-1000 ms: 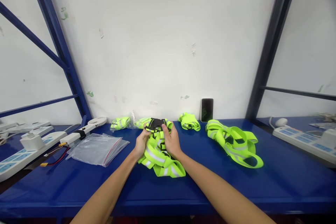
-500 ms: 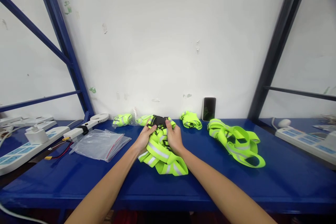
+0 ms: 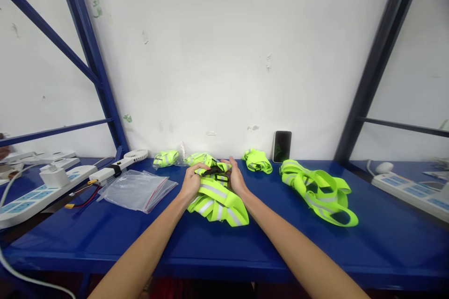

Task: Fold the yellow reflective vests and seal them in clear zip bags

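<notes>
Between my hands at the middle of the table is a bunched neon-yellow reflective strap point(image 3: 215, 194) with silver stripes and black buckle parts. My left hand point(image 3: 191, 181) is closed on its upper left side, thumb and fingers gripping the webbing near the black piece. Cupped against the upper right side is my right hand point(image 3: 237, 178), its fingers partly hidden behind the bundle. Loops of the strap hang toward me onto the table. Right of my hands lies another, loosely looped reflective strap point(image 3: 321, 191).
Clear zip bags point(image 3: 135, 191) lie on the blue table point(image 3: 266, 247) at left, by a white handheld fan point(image 3: 136, 155) and a power strip point(image 3: 38, 196). Along the wall sit a bagged strap point(image 3: 165, 159), a folded strap bundle point(image 3: 257, 160) and an upright phone point(image 3: 282, 146).
The black buckle on top of the strap has been turned and folded down into the bundle. My right hand has shifted from pinching the buckle to cupping the side. The view has shifted slightly.
</notes>
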The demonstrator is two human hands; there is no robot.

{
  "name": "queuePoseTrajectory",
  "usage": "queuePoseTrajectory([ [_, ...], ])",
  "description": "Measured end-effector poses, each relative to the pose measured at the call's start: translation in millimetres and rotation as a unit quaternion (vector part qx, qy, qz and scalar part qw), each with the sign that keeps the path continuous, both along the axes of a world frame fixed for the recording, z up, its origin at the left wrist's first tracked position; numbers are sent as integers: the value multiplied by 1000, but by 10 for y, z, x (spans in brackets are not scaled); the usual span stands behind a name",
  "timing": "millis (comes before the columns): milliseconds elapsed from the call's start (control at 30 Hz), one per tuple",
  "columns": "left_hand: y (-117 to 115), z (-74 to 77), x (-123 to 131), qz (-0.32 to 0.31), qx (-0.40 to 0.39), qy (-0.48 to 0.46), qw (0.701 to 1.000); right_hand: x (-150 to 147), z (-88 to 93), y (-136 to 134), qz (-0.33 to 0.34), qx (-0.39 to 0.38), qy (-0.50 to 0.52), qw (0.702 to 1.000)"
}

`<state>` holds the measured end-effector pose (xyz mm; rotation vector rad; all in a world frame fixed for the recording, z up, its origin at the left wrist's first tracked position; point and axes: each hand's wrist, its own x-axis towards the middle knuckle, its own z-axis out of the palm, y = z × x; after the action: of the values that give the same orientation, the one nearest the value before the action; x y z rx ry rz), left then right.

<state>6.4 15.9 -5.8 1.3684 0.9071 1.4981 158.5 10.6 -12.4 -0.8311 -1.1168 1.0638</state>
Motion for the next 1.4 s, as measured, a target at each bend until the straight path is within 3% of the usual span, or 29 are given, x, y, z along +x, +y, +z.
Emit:
queuePoseTrajectory([
  [100,-47,66,-41,-22,16,-3,1000,30,63,-45,75,-73,75,992],
  [233,-181,209,-39,-152,-6,-96,984,104,131,-145,161,-86,111,977],
  [300,-213,238,-29,-181,-16,-132,974,126,168,-178,167,-86,105,977],
  [433,-195,179,18,-149,-33,-134,979,101,264,-210,144,-33,118,982],
  [533,-188,128,62,-159,-51,-96,981,72,318,-219,125,32,133,983],
  [700,-243,164,55,-186,-62,-19,980,107,284,-175,38,110,31,993],
  [867,-280,171,15,-235,-107,-50,965,158,229,-124,-29,166,-63,984],
  [1100,-287,178,142,-237,-146,-152,948,139,300,-275,-96,207,-224,947],
  [1267,-262,194,120,-316,-172,-190,913,128,279,-305,-59,249,-248,934],
  [1400,-240,175,67,-353,-205,-168,897,169,231,-241,-85,330,-293,893],
])
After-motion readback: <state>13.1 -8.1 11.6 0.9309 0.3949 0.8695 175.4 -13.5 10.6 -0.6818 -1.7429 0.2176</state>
